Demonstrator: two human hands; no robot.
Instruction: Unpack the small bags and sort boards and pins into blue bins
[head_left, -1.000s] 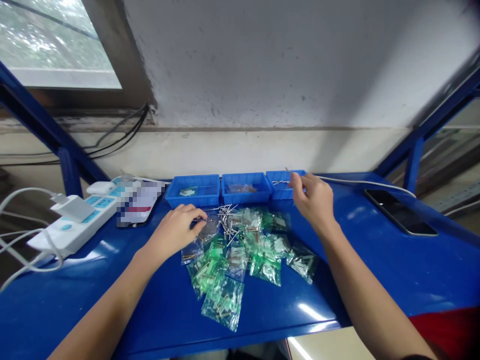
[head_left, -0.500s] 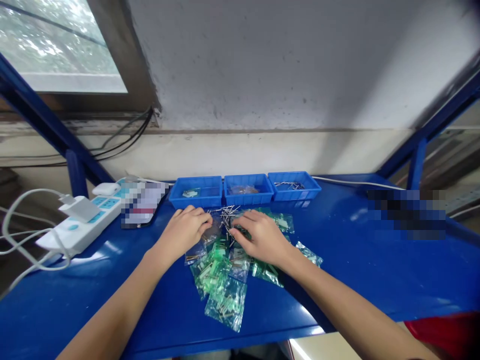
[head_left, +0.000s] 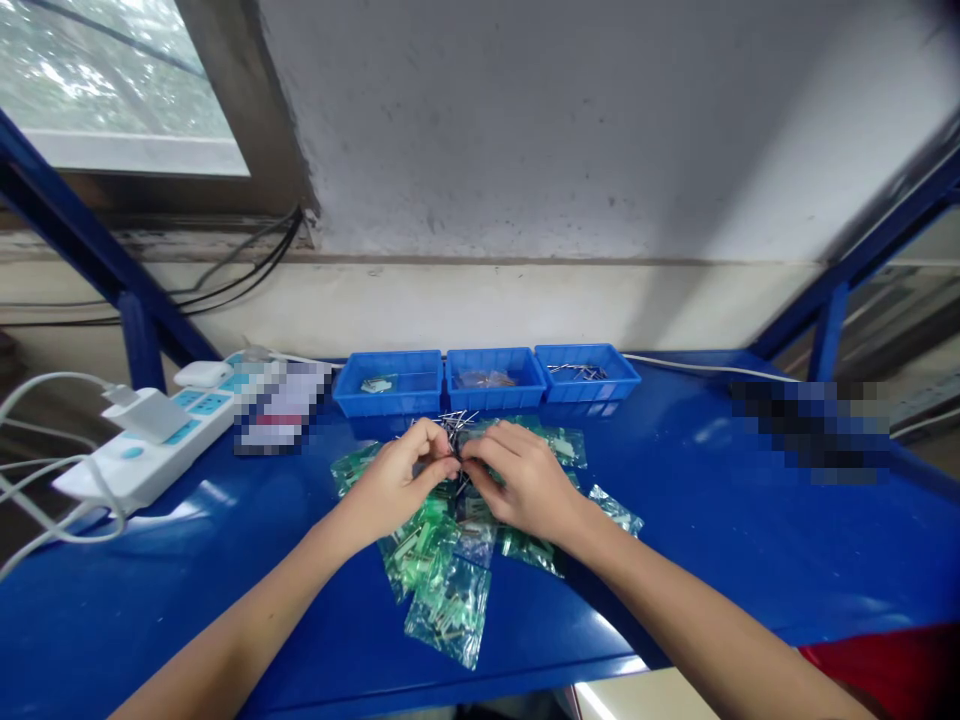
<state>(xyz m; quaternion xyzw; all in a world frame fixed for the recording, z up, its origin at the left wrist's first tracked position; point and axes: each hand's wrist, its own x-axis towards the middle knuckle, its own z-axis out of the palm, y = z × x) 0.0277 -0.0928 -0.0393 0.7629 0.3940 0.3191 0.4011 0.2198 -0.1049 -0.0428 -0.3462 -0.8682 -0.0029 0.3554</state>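
Observation:
My left hand (head_left: 411, 475) is closed, thumb and forefinger pinched together over the pile. Close against its fingertips, my right hand (head_left: 521, 472) is closed in a pinch too. Whatever lies between the fingers is too small to make out. Just behind the fingertips is a heap of thin metal pins (head_left: 456, 420), partly hidden by the hands. Under and around both hands lie several green-tinted plastic bags (head_left: 448, 610) of small parts, some overlapping. A bag (head_left: 566, 446) lies beyond my right hand, and another (head_left: 615, 508) is beside my right forearm.
Three blue trays stand in a row along the wall: left (head_left: 390, 401), middle (head_left: 496, 397), right (head_left: 592, 388); the right one holds metal pins. A white power strip (head_left: 161, 440) with plugs and cables is at left. A blurred dark object (head_left: 810, 425) lies at right.
My left hand has moved right and its fingers have come together, meeting the right fingertips. My right hand has drawn into a pinch. A green bag at left is uncovered.

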